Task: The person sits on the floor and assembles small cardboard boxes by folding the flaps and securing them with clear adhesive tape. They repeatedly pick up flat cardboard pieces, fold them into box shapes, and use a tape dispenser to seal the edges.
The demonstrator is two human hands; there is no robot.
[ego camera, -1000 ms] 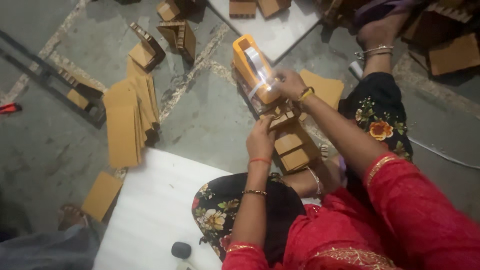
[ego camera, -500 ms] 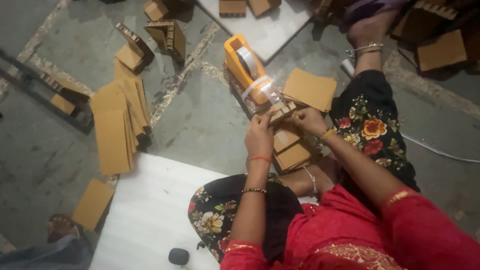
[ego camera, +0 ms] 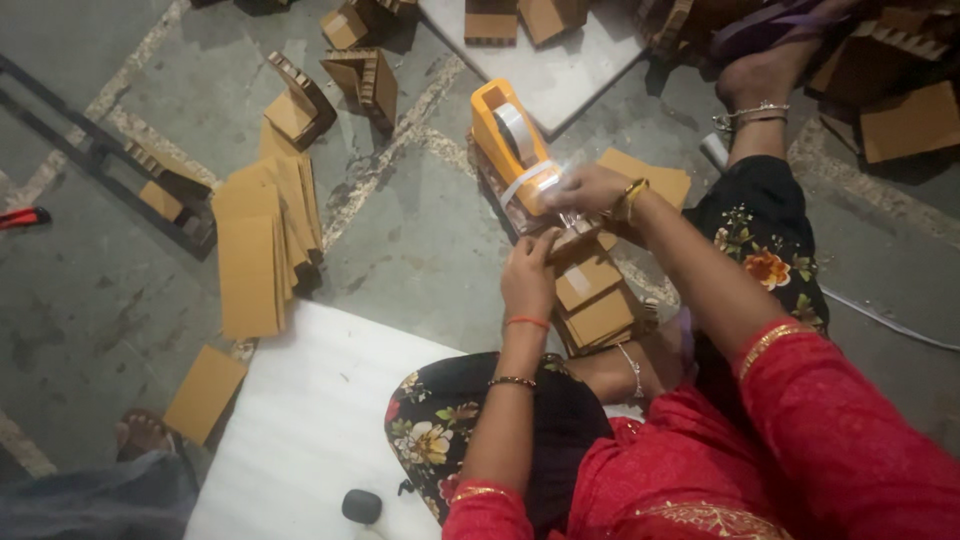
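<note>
A small folded cardboard box (ego camera: 578, 243) sits on top of a stack of flat cardboard boxes (ego camera: 598, 300) resting in the seated person's lap, just in front of an orange tape dispenser (ego camera: 505, 143) that stands on the concrete floor (ego camera: 420, 240). The left hand (ego camera: 528, 275) presses down on the near edge of the small box, fingers curled over it. The right hand (ego camera: 585, 188) is closed in a pinch on a strip of clear tape (ego camera: 530, 180) drawn from the dispenser, held just above the box; whether the tape already touches the cardboard is hard to tell, as the hand covers that spot.

Left of the dispenser, well apart, a fanned pile of flat cardboard sheets (ego camera: 258, 240) lies on the floor, with several assembled corrugated pieces (ego camera: 365, 80) beyond it. A white foam sheet (ego camera: 300, 420) lies under the person's left knee, and a single cardboard sheet (ego camera: 205, 392) rests at its left edge.
</note>
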